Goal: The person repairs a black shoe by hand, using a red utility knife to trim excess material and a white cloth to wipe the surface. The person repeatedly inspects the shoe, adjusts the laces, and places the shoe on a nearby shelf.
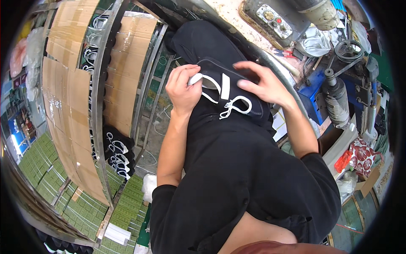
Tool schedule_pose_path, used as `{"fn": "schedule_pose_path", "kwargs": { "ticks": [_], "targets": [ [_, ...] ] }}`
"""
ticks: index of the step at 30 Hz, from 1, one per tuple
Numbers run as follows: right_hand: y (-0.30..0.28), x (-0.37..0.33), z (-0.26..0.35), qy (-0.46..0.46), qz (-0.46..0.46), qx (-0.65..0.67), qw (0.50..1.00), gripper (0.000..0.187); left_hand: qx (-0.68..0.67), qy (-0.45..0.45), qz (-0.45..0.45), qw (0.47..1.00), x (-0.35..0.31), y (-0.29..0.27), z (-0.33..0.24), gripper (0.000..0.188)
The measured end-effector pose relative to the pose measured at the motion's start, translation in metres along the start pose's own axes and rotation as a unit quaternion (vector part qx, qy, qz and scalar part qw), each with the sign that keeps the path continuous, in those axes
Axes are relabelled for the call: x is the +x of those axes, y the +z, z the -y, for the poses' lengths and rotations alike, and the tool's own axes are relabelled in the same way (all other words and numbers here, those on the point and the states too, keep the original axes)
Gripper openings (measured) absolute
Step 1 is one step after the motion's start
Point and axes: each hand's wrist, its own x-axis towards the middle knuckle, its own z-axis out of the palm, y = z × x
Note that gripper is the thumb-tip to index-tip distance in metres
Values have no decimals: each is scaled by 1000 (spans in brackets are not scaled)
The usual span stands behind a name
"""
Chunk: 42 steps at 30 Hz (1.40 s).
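Observation:
Across my lap lies a flat, round-ended black piece (pixel 210 64) with a stitched edge and white straps, somewhat like a sandal. My left hand (pixel 184 86) is closed at its left side, with thumb and fingers pinching a curved white strap (pixel 195 78). A short, straight white strap (pixel 225 86) stands out near the middle. Closer to my body are a white loop (pixel 244 103) and a knotted white cord (pixel 227 109). My right hand (pixel 269 86) hovers at the right side of the piece, thumb and fingers apart, holding nothing.
On my left stands a metal rack (pixel 98 80) with cardboard sheets (pixel 69 99) and several black pieces with white straps (pixel 118 152). At the upper right, a workbench (pixel 228 12) carries a control box (pixel 270 20), a coiled belt (pixel 349 51) and machine parts. Patterned cloth (pixel 363 155) lies at the right.

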Motion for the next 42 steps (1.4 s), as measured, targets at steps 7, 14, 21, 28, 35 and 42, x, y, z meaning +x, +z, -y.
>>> {"fn": "schedule_pose_path", "kwargs": {
  "ticks": [7,14,21,28,35,42],
  "targets": [
    [-24,-67,-9,69,-149,198,966,61,-44,-78,55,994,32,-9,-30,26],
    [-49,-94,-12,25,-183,114,976,58,-75,-54,153,984,35,-12,-56,29],
    [-61,-99,0,66,-167,96,979,70,-39,-2,122,992,22,-4,-54,24],
    [-64,-98,-5,61,-173,105,977,68,-65,-43,115,990,18,-1,-61,23],
    [-60,-99,-4,10,-174,67,982,65,-20,59,65,996,14,-6,-55,23],
    [-58,-99,-7,-40,-163,63,984,62,16,204,-21,979,20,-26,-68,29]
  ]
}}
